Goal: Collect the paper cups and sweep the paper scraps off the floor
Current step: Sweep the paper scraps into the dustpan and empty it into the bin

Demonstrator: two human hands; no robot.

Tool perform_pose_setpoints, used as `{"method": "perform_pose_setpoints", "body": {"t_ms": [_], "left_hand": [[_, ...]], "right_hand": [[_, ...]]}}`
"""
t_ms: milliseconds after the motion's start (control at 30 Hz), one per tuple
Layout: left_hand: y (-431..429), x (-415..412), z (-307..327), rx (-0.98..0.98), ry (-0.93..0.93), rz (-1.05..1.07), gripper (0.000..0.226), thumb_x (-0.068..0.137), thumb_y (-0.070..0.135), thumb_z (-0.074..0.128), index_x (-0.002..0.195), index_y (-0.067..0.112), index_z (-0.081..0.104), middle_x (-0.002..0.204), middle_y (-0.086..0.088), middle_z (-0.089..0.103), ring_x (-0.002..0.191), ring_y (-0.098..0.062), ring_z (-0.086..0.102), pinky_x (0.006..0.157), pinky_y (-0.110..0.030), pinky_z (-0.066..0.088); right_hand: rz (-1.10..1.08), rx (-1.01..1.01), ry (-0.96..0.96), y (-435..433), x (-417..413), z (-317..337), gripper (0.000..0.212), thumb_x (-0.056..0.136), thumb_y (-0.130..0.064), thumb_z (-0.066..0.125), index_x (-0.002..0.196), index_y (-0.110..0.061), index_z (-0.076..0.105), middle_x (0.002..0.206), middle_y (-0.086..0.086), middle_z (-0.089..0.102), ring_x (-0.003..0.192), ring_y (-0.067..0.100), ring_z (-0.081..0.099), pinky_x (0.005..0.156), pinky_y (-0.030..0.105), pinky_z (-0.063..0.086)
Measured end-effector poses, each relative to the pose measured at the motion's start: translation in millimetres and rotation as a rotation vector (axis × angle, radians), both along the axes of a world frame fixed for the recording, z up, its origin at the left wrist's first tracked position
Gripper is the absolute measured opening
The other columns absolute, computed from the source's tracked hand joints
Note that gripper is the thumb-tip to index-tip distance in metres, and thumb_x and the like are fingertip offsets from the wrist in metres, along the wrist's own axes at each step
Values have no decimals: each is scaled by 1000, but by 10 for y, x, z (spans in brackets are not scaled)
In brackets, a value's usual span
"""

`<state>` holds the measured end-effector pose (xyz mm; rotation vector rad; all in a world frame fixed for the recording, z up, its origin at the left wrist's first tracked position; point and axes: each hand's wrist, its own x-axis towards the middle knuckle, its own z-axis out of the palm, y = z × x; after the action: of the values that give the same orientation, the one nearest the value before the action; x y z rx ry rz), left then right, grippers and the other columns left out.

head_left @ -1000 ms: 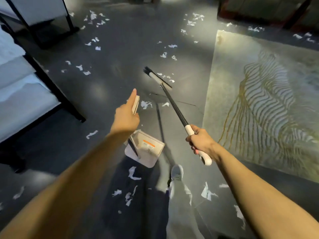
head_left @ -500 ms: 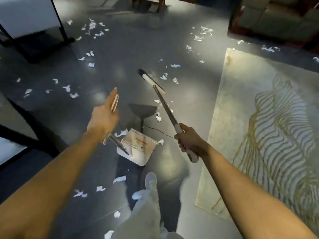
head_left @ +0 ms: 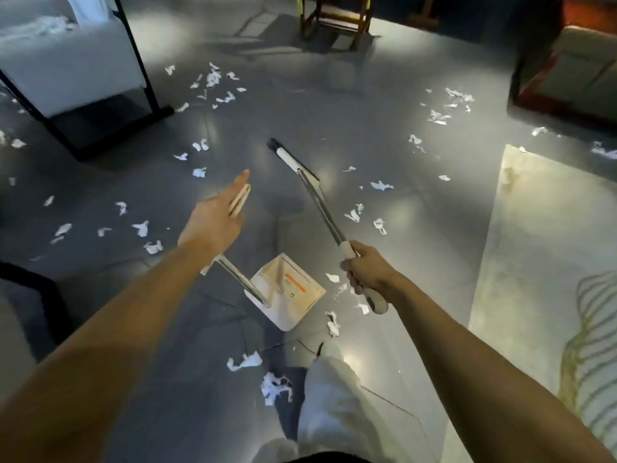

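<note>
Now the person has stepped forward: the pale patterned rug [head_left: 534, 262] sits farther right than before, and torn white paper scraps [head_left: 333, 324] lie just beside the white long-handled plastic dustpan [head_left: 293, 295]. Left hand [head_left: 213, 222] clasps its beige grip [head_left: 239, 202], forefinger straight; right hand [head_left: 367, 274] is wrapped round the metal-handled broom [head_left: 320, 205], ready to sweep.

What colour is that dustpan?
The dustpan is white with an orange label, seen in the head view.
</note>
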<state>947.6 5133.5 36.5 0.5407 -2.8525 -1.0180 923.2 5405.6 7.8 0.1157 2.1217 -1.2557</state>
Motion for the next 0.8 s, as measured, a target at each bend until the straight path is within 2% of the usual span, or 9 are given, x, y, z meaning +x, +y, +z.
{"method": "perform_pose_setpoints", "body": {"t_ms": [100, 233, 300, 367, 433, 567, 633, 700, 800], "left_hand": [[-427, -1040, -58, 3, 8, 48, 75, 89, 15, 51, 128, 72, 21, 107, -7, 61, 76, -22, 61, 78, -36, 52], [-1045, -2534, 0, -114, 4, 81, 69, 91, 12, 48, 146, 46, 24, 124, -15, 61, 103, -36, 60, 88, -41, 48], [-1267, -3177, 104, -145, 35, 35, 67, 92, 10, 48, 149, 38, 23, 126, -15, 60, 108, -39, 59, 88, -42, 48], [-1507, -3751, 201, -24, 63, 34, 74, 90, 3, 48, 149, 40, 21, 136, -5, 56, 117, -34, 56, 98, -42, 46], [-1792, -4275, 267, -22, 97, 84, 80, 90, 3, 49, 147, 48, 18, 137, 0, 55, 115, -31, 58, 102, -39, 44], [-2536, -5485, 271, -14, 151, 212, 82, 84, 5, 46, 137, 61, 18, 130, -10, 60, 104, -33, 62, 96, -42, 48], [-2933, -6181, 189, -66, 135, 272, 79, 85, 8, 46, 141, 56, 18, 127, -12, 61, 99, -34, 62, 89, -38, 49], [-3325, -6850, 117, -173, 120, 231, 71, 91, 12, 45, 148, 43, 17, 128, -14, 59, 104, -35, 61, 85, -39, 47], [-3849, -7820, 97, -178, 123, 173, 70, 94, 13, 46, 150, 38, 14, 133, -13, 55, 112, -33, 58, 88, -39, 47]], "right_hand": [[32, 3, 31, -350, -1088, -59, 22, 96, -9, 47, 117, -17, 47, 80, 10, 51, 60, 17, 48, 52, 28, 47], [85, 6, 51, -902, -2580, -60, 22, 97, -14, 50, 119, -15, 47, 80, 8, 51, 64, 15, 48, 60, 31, 48], [102, -9, 36, -1232, -3296, 22, 20, 97, -14, 51, 117, -14, 48, 74, 5, 52, 60, 12, 48, 51, 25, 47], [81, -20, 18, -1573, -3974, 116, 18, 96, -11, 52, 113, -14, 50, 68, 4, 51, 53, 10, 46, 43, 22, 43], [41, -65, -41, -1950, -4623, 182, 15, 94, -7, 52, 108, -14, 51, 64, 4, 48, 44, 8, 45, 37, 20, 39], [-46, -163, -166, -2690, -5925, 129, 15, 93, -1, 49, 88, -14, 50, 46, -2, 45, 31, 4, 37, 33, 14, 32], [-59, -173, -187, -3069, -6599, 50, 18, 93, 0, 49, 83, -15, 49, 47, -1, 42, 31, 4, 36, 33, 13, 31], [-81, -168, -206, -3425, -7246, -5, 17, 93, 1, 50, 85, -14, 47, 55, 2, 40, 31, 4, 36, 33, 13, 32], [-40, -162, -210, -3910, -8237, 19, 14, 94, -1, 49, 92, -14, 46, 59, 3, 40, 32, 4, 37, 34, 14, 33]]}}
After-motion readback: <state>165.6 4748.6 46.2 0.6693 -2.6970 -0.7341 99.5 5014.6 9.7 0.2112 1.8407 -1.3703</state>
